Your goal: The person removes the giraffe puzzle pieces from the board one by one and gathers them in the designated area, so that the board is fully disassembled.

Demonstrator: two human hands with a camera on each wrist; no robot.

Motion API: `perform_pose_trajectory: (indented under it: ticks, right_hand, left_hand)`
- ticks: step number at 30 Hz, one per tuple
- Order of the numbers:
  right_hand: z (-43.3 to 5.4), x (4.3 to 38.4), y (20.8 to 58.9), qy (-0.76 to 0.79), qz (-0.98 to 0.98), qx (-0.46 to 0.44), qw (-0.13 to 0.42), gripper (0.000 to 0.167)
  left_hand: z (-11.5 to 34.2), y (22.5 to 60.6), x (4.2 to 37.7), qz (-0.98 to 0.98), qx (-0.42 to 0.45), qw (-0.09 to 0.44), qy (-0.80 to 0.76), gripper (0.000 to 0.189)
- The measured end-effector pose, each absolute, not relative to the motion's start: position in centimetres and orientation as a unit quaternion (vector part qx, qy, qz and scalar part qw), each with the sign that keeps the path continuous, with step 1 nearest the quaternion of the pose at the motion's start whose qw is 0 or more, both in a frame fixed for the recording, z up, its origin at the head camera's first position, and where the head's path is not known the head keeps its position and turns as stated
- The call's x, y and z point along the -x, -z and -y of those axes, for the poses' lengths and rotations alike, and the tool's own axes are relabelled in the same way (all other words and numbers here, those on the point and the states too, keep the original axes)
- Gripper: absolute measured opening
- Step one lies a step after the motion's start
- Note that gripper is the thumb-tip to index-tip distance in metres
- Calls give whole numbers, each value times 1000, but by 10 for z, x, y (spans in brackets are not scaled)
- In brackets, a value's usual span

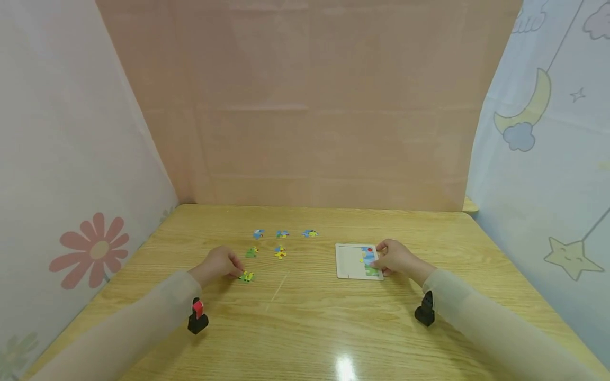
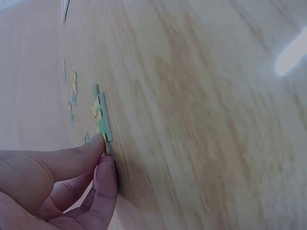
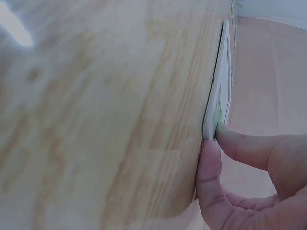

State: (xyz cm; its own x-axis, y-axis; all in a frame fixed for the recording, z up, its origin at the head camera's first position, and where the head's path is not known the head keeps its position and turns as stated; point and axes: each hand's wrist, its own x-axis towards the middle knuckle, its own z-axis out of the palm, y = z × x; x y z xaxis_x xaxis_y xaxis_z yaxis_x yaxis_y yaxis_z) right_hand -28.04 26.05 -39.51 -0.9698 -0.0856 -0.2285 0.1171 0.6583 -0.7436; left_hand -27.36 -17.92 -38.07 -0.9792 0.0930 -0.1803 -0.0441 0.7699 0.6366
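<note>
Between thumb and forefinger, my left hand pinches one end of a green and yellow jigsaw piece, low over the wooden table. The left wrist view shows this piece edge-on beyond the fingertips. On the right, my right hand grips the right edge of a white puzzle tray, thumb on top and fingers at the side. Blue and green joined pieces fill the tray's right strip, partly hidden by the thumb. The tray's rim appears nearly edge-on in the right wrist view.
Several loose jigsaw pieces lie beyond the left hand: a green one, a yellow and blue one, and a back row including a blue and yellow piece. A tan panel stands behind the table.
</note>
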Motion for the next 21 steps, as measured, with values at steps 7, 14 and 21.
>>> perform_pose_trajectory:
  ticks: [7, 14, 21]
  right_hand:
    - [-259, 278, 393, 410, -904, -10, 118, 56]
    - [-258, 278, 393, 410, -903, -13, 125, 57]
    - [-258, 278, 392, 411, -904, -13, 118, 57]
  left_hand:
    - [183, 379, 269, -935, -21, 101, -339, 5]
    - [183, 374, 270, -935, -12, 105, -337, 5]
    - [172, 363, 277, -941, -21, 107, -321, 4]
